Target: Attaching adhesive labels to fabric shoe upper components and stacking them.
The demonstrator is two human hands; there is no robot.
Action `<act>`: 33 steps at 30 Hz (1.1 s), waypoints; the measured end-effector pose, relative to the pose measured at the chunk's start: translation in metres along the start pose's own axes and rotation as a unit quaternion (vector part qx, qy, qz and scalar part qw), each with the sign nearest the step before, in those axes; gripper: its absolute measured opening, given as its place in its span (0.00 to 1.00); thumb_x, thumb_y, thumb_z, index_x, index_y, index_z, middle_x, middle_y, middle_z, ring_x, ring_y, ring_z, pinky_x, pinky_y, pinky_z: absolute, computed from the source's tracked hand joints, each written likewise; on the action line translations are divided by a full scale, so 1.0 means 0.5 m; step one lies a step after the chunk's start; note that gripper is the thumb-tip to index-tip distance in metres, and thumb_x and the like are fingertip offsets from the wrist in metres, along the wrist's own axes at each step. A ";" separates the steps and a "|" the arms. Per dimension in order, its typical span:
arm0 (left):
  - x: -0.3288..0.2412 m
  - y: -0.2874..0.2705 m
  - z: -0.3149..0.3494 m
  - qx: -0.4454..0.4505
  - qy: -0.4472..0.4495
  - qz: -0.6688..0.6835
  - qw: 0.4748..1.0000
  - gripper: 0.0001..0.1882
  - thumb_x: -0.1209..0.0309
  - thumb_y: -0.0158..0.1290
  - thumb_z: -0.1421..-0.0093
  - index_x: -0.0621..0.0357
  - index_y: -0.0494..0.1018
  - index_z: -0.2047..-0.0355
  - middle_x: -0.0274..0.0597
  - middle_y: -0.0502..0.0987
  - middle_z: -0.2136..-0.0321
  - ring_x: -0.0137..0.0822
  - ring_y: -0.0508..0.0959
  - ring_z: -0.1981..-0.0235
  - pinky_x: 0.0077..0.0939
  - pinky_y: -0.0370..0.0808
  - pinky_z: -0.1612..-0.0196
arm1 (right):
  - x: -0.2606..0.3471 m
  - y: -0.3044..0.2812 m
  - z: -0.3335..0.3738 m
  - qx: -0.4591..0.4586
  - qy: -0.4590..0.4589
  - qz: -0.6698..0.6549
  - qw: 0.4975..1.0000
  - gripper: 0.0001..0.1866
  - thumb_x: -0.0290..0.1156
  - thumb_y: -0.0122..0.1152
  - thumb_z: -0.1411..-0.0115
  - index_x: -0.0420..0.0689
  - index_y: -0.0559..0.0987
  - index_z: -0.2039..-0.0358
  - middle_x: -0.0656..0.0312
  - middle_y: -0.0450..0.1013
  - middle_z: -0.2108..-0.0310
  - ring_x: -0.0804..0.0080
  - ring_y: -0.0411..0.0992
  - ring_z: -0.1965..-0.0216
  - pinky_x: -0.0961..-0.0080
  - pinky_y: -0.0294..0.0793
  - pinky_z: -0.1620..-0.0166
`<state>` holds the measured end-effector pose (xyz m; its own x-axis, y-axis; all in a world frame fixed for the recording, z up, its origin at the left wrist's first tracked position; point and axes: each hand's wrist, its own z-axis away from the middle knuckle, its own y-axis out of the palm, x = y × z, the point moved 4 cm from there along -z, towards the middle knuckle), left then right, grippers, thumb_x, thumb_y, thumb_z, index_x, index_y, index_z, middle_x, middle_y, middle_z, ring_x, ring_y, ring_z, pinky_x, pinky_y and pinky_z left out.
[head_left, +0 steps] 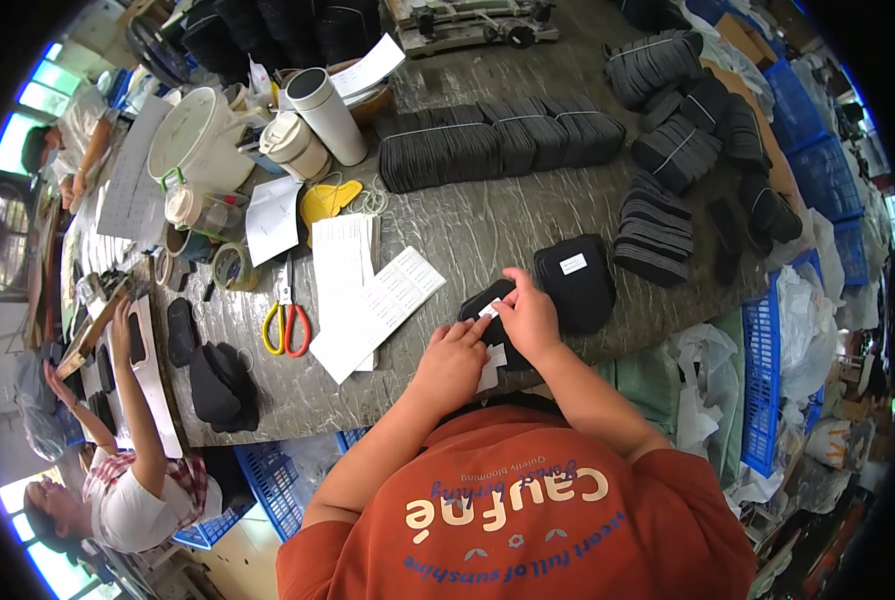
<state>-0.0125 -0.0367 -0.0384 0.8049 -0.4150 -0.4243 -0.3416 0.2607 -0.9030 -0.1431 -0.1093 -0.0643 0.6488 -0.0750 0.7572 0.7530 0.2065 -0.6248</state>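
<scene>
A black flat pad (475, 304) with rounded ends lies in front of me on the table, partly covered by my hands. Both hands meet over a small white label (489, 310) on its surface. My left hand (451, 362) lies with its fingers stretched across the pad, their tips touching the label's near edge. The thumb of my right hand (529, 320) presses on the label while its index finger reaches along the pad's far side. Beside my left palm a white paper piece (491, 366) shows. Right of my hands lies a stack of black pads (577, 290) with a white label on top.
Printed label sheets (387, 305) and scissors (285, 318) lie to the left. Bundled black pads (497, 145) line the table's far part, with more bundles (657, 230) at right. A white tumbler (327, 115) stands far left. Another person (132, 490) works at left.
</scene>
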 end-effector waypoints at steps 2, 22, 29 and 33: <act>-0.003 -0.002 -0.004 0.005 -0.003 -0.004 1.000 0.10 0.69 0.49 0.43 0.63 0.76 0.68 0.47 0.68 0.44 0.44 0.69 0.47 0.40 0.64 0.45 | -0.007 0.000 -0.004 -0.005 0.001 0.008 1.000 0.21 0.29 0.65 0.50 0.45 0.70 0.55 0.58 0.76 0.76 0.56 0.76 0.72 0.62 0.73 0.67; 0.030 0.024 0.033 0.004 -0.009 0.168 0.986 0.08 0.73 0.53 0.43 0.67 0.71 0.73 0.48 0.65 0.41 0.53 0.59 0.38 0.42 0.60 0.39 | -0.045 -0.026 0.011 -0.142 -0.136 -0.124 0.973 0.09 0.22 0.57 0.43 0.41 0.65 0.67 0.49 0.69 0.75 0.45 0.70 0.73 0.60 0.69 0.71; 0.042 0.022 0.024 -0.011 -0.057 0.262 0.963 0.07 0.74 0.51 0.41 0.68 0.71 0.72 0.50 0.69 0.45 0.53 0.62 0.39 0.39 0.63 0.40 | -0.017 -0.230 -0.033 -0.306 -0.212 0.105 0.922 0.12 0.24 0.61 0.48 0.44 0.69 0.64 0.53 0.69 0.66 0.52 0.68 0.61 0.58 0.67 0.58; 0.043 0.010 0.019 -0.049 -0.115 0.351 0.928 0.07 0.75 0.50 0.40 0.68 0.73 0.70 0.53 0.76 0.56 0.50 0.67 0.42 0.38 0.66 0.44 | 0.023 -0.170 0.016 -0.122 -0.238 0.123 0.956 0.12 0.25 0.64 0.51 0.44 0.73 0.66 0.55 0.68 0.62 0.53 0.64 0.58 0.58 0.64 0.54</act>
<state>0.0075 -0.0361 -0.0516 0.4455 0.0273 -0.8949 -0.8546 0.3110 -0.4159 -0.2006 -0.1200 -0.0009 0.7299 0.4103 0.5467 0.6252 -0.0772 -0.7767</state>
